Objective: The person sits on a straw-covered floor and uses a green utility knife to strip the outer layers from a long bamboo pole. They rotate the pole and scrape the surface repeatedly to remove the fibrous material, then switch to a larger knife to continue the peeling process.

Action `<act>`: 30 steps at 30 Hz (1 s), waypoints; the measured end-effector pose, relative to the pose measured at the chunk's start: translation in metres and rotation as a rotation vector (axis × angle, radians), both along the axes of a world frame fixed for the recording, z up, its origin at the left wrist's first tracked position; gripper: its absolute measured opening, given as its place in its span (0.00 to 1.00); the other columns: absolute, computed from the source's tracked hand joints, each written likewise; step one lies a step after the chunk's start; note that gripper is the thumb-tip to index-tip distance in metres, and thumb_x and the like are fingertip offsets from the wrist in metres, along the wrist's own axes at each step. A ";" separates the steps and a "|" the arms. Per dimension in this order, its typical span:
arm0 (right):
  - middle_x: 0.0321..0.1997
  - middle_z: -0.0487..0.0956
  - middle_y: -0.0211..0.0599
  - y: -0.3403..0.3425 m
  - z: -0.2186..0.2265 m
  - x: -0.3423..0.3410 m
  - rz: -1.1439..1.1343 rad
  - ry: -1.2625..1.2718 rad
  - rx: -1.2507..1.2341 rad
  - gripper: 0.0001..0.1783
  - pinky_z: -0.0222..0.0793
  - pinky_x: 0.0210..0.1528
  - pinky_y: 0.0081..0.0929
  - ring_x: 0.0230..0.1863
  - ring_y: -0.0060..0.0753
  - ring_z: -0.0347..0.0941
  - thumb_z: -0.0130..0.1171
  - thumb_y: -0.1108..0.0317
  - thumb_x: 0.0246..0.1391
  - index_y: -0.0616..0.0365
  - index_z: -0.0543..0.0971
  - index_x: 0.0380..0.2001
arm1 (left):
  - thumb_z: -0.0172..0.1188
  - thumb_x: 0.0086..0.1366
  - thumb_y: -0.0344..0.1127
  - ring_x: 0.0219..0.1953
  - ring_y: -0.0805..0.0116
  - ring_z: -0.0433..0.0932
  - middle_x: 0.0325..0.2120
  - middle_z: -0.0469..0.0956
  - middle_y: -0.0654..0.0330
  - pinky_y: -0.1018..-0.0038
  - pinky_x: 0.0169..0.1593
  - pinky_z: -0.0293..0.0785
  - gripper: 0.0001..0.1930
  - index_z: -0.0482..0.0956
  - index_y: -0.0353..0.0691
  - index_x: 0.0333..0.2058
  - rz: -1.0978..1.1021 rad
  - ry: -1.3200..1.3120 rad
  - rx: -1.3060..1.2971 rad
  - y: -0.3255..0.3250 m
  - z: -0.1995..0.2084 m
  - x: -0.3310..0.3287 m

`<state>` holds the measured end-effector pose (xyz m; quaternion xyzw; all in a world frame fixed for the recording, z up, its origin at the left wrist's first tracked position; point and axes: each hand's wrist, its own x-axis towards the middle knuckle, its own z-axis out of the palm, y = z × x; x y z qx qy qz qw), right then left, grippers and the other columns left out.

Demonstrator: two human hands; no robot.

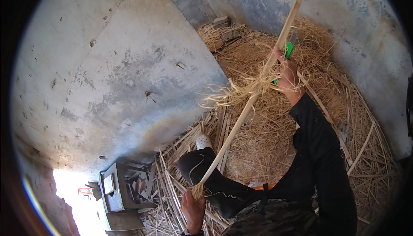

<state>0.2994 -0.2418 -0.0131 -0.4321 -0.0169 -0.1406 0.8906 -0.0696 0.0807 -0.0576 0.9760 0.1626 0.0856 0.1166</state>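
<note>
you seem to be shaving the pale strip (232,135), slanting from lower centre to upper right: your right hand (289,79) grasps the green-handled knife (289,50), thumb beside the strip; your left hand's (192,212) fingers clasp its frayed lower end. another stroke likely calls for a steady blade.

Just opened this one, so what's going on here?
A person's left hand holds the frayed lower end of a long pale strip. The right hand, further up the strip, grips a green-handled blade. Curled shavings bunch around the strip's middle, and a heap of loose shavings covers the floor beyond.
</note>
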 end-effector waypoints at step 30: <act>0.26 0.69 0.24 -0.052 -0.057 0.037 0.258 0.228 -0.144 0.26 0.59 0.23 0.24 0.22 0.16 0.61 0.61 0.43 0.51 0.51 0.75 0.44 | 0.41 0.73 0.48 0.19 0.83 0.56 0.17 0.59 0.74 0.84 0.24 0.54 0.18 0.71 0.40 0.37 -0.391 0.647 -1.338 -0.089 -0.028 0.132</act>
